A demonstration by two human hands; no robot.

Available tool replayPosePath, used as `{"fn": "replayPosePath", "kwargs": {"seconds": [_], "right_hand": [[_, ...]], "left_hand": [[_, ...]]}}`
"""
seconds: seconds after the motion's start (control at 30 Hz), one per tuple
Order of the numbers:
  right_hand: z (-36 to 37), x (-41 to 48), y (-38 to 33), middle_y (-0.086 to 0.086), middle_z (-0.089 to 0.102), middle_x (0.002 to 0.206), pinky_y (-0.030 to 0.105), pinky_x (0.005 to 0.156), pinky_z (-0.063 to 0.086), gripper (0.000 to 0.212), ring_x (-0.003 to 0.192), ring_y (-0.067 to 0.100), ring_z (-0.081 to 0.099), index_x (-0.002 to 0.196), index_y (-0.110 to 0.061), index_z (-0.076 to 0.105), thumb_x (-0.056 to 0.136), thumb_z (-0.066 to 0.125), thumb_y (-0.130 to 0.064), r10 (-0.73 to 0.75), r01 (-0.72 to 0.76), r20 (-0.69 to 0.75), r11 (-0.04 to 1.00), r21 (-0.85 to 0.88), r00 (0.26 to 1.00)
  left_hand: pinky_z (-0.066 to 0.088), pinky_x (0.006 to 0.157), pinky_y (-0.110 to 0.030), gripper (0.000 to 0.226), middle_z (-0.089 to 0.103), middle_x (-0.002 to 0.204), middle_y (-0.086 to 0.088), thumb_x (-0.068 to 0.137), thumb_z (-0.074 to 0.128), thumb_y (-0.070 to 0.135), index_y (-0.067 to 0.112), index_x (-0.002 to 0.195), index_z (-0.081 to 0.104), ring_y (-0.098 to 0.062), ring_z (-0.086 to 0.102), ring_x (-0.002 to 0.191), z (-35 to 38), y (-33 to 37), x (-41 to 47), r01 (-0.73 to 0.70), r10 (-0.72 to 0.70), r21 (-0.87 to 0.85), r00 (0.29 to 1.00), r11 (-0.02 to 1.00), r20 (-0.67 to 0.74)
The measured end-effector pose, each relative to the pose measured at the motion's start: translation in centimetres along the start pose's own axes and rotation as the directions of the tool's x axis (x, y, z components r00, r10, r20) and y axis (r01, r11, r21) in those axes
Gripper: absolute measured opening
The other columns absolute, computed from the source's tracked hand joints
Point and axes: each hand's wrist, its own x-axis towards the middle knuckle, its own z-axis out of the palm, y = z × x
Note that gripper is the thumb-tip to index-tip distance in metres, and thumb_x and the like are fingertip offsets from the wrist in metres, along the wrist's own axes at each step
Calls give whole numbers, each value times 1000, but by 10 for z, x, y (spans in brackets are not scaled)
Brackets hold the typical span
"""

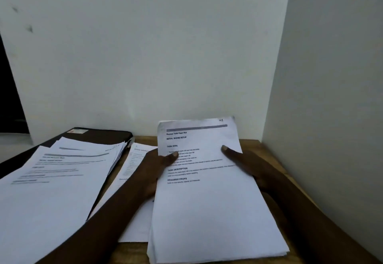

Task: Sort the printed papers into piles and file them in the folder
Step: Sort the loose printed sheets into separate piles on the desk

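A white wall (145, 56) fills the view from nine o'clock round to one o'clock, and a second pale wall (331, 77) meets it at a corner on the three o'clock side. Below them lies a wooden table (259, 146), its bare top showing at the far right corner.

At eight o'clock a broad pile of printed papers (51, 191) lies fanned out on a dark folder (99, 134). The folder lies flat, its far edge close to the wall and its dark cover showing past the pile at ten o'clock.

At five o'clock is the held stack (207, 212), a thick sheaf of printed papers. Its near end is low over the table and its far end is tilted up toward the wall. The top page bears the headings "TASK GOAL" and "TASK DESCRIPTION".

A loose sheet (135, 158) lies flat on the table between the folder and the held stack, partly under the left forearm.

The left hand (157, 172) grips the held stack at its nine o'clock edge, thumb pressed on the top page, fingers hidden beneath. The right hand (246, 164) grips the three o'clock edge the same way, thumb on top.

A small handwritten number sits at the page's one o'clock corner, too faint to read
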Motion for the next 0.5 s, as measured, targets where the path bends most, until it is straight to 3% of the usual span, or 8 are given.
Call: {"fn": "replayPosePath", "kwargs": {"seconds": [0.1, 0.2, 0.33, 0.5], "right_hand": [[1, -5, 4, 6, 74, 108, 45, 93, 53, 45, 100, 26, 71, 115, -13, 69, 87, 67, -48, -107, 107, -13, 994, 34, 994], [4, -1, 6, 11, 73, 108, 46, 90, 55, 35, 99, 29, 70, 113, -8, 68, 92, 64, -35, -137, 143, -60, 984, 106, 989], [1, 4, 2, 9, 75, 101, 28, 67, 57, 26, 86, 20, 72, 108, -5, 69, 92, 65, -26, -113, 129, -155, 987, 100, 981], [-3, 4, 3, 9, 74, 106, 33, 81, 56, 20, 99, 27, 70, 110, -7, 69, 94, 61, -16, -114, 124, -139, 990, 66, 984]], "left_hand": [[50, 91, -64, 46, 66, 118, -27, 82, 73, 6, -4, 124, 58, -46, 65, 106, 1, -9, 0, -42, 46, 75, 998, 996, -52], [51, 89, -63, 43, 68, 114, -26, 81, 68, 9, -3, 122, 59, -45, 67, 103, -2, -11, 2, -57, 66, 122, 995, 991, -75], [57, 80, -58, 39, 70, 111, -25, 82, 67, 10, -1, 120, 61, -44, 69, 99, -6, -11, 1, -60, 73, 122, 992, 991, -99], [60, 70, -49, 33, 70, 111, -24, 88, 62, 6, -1, 120, 60, -41, 70, 96, -10, -9, 2, -87, 98, 89, 988, 992, -118]]}}
